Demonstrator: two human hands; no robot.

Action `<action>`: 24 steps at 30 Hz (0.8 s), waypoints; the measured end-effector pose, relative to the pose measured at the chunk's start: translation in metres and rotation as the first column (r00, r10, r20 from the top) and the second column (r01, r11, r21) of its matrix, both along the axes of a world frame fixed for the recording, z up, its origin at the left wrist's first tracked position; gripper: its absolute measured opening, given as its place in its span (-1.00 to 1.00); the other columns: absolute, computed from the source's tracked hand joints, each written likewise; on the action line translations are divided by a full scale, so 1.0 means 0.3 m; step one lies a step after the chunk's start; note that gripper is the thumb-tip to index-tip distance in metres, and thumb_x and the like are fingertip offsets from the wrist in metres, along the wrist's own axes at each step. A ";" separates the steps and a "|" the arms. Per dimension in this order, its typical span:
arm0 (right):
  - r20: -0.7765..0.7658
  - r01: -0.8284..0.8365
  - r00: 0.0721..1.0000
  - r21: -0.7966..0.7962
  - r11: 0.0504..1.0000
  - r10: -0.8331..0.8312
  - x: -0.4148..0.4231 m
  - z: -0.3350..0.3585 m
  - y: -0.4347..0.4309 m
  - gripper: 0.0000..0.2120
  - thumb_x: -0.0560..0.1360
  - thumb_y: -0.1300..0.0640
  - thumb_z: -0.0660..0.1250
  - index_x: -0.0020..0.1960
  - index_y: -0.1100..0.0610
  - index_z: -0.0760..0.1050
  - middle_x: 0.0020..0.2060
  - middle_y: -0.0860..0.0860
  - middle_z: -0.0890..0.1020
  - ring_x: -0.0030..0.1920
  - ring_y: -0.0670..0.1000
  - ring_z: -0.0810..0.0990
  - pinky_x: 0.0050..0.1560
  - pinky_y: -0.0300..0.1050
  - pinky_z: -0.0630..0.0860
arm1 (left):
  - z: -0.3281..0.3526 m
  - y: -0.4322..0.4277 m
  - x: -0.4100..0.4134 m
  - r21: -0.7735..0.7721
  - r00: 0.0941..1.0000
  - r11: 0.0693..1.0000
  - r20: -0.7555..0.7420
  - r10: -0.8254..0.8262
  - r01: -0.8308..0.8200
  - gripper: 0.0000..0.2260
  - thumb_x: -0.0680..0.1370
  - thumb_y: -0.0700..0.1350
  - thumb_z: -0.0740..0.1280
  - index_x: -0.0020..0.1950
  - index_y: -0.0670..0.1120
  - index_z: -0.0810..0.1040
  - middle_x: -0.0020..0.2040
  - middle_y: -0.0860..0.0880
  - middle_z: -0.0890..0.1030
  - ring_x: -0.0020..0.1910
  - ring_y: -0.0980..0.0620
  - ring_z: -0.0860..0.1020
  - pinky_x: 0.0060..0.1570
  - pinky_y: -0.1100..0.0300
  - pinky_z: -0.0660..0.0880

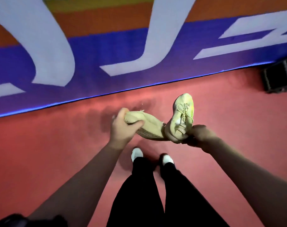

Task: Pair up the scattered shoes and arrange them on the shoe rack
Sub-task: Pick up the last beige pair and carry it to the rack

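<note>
One pair looks matched: the two pale yellow shoes, alike in colour and make, are both off the floor, one in each hand, above the middle of the red carpet [57, 153]. Neither is on a rack yet, so by my reading the carrying and setting down are left to do, along with any other scattered shoes, none of which show here. A black frame [278, 77] stands at the far right edge of the carpet, against the lit screen [106, 46]; whether it is the rack I cannot tell.

The left hand [121, 128] grasps the first shoe [149, 126] at one end, fingers over the top and thumb curled against its side, with the shoe lying sideways and its sole showing. The right hand [198, 135] is clenched around the heel end of the second shoe [182, 115], which points up and away, laces facing the camera. The two shoes touch where their near ends meet between the hands. The person's own white shoes [137, 154] stand on the carpet just below.
</note>
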State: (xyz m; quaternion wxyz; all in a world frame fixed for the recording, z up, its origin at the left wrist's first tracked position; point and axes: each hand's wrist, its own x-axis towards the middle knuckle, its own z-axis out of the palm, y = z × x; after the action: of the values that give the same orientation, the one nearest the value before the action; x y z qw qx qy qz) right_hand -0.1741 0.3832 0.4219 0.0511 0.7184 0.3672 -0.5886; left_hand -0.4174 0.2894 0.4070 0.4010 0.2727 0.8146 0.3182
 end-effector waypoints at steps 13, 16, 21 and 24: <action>-0.209 0.383 0.910 0.091 0.919 -0.358 0.571 0.342 -0.105 -0.84 0.41 0.42 0.21 -0.14 0.27 0.53 -0.32 0.27 0.63 -0.38 0.15 0.63 -0.40 -0.23 0.45 | 0.425 0.184 0.494 -0.230 0.810 0.948 0.585 -0.047 0.221 -0.59 0.17 -0.12 0.45 0.00 -0.09 0.55 -0.27 -0.05 0.54 -0.37 0.02 0.52 -0.32 0.23 0.46; -0.246 0.444 0.879 0.107 0.889 -0.409 0.730 0.378 -0.135 -0.82 0.41 0.41 0.21 -0.10 0.26 0.55 -0.32 0.24 0.64 -0.31 0.17 0.64 -0.42 -0.26 0.47 | 0.492 0.198 0.638 -0.232 0.805 0.932 0.586 -0.096 0.279 -0.41 0.17 -0.07 0.49 0.19 -0.16 0.55 -0.16 -0.08 0.60 -0.31 0.01 0.58 -0.30 0.21 0.51; -0.314 0.533 0.821 0.126 0.837 -0.476 0.968 0.449 -0.142 -0.87 0.46 0.39 0.23 -0.05 0.27 0.50 -0.37 0.23 0.65 -0.40 0.13 0.65 -0.47 -0.27 0.46 | 0.644 0.246 0.897 -0.123 0.889 0.949 0.401 -0.221 0.291 -0.65 0.20 0.03 0.48 -0.07 0.02 0.49 -0.21 0.02 0.55 -0.21 -0.01 0.48 -0.19 0.12 0.32; -0.358 0.598 0.770 0.116 0.793 -0.528 1.105 0.481 -0.147 -0.82 0.47 0.39 0.21 0.04 0.28 0.49 -0.38 0.23 0.65 -0.41 0.15 0.66 -0.46 -0.26 0.47 | 0.701 0.290 1.018 -0.020 0.890 0.919 0.258 -0.377 0.395 -0.71 0.18 -0.06 0.50 -0.29 0.01 0.40 -0.34 0.00 0.44 -0.32 -0.02 0.36 -0.28 0.15 0.26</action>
State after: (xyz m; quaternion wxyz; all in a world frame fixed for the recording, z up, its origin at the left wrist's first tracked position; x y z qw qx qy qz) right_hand 0.1573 0.3390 0.5662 -0.2674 0.6959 0.2005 -0.6356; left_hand -0.1119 0.3765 0.6173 0.5647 0.3722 0.6984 0.2343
